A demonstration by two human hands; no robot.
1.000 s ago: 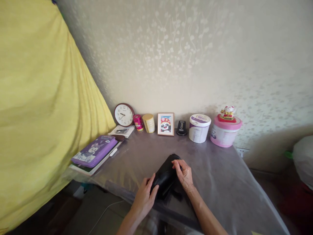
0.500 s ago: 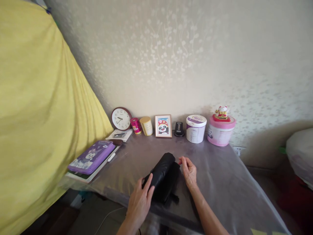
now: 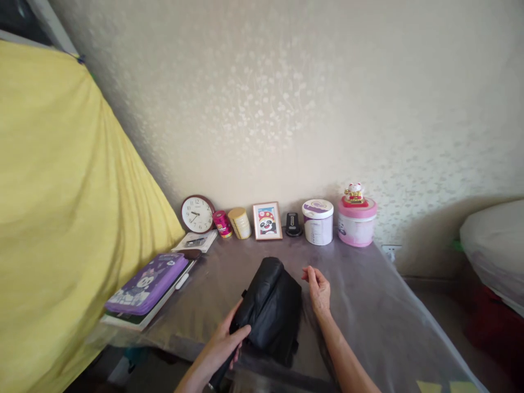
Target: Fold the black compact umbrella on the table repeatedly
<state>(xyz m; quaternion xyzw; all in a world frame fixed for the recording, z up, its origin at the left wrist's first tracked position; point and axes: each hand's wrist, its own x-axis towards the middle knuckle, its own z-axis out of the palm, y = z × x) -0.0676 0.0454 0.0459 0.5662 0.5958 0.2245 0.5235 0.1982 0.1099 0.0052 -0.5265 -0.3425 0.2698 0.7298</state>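
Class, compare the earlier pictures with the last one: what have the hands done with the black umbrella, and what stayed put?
The right hand has let go and drawn back beside the umbrella. The left hand has slid down its side and holds it, the handle now pointing toward the person. The clock, picture frame and pink tin stayed put.

Our left grip (image 3: 221,346) closes around the lower end of a black folded umbrella (image 3: 270,308) on the plastic-sheeted surface (image 3: 368,322), while our right grip (image 3: 317,289) hangs just beside it, fingers curled, not touching. Behind stand a round wall clock (image 3: 197,214), a framed panda picture (image 3: 267,221), and a pink tin (image 3: 357,229) topped by a lucky-cat figurine (image 3: 354,192); a purple pencil case (image 3: 145,284) lies to our left.
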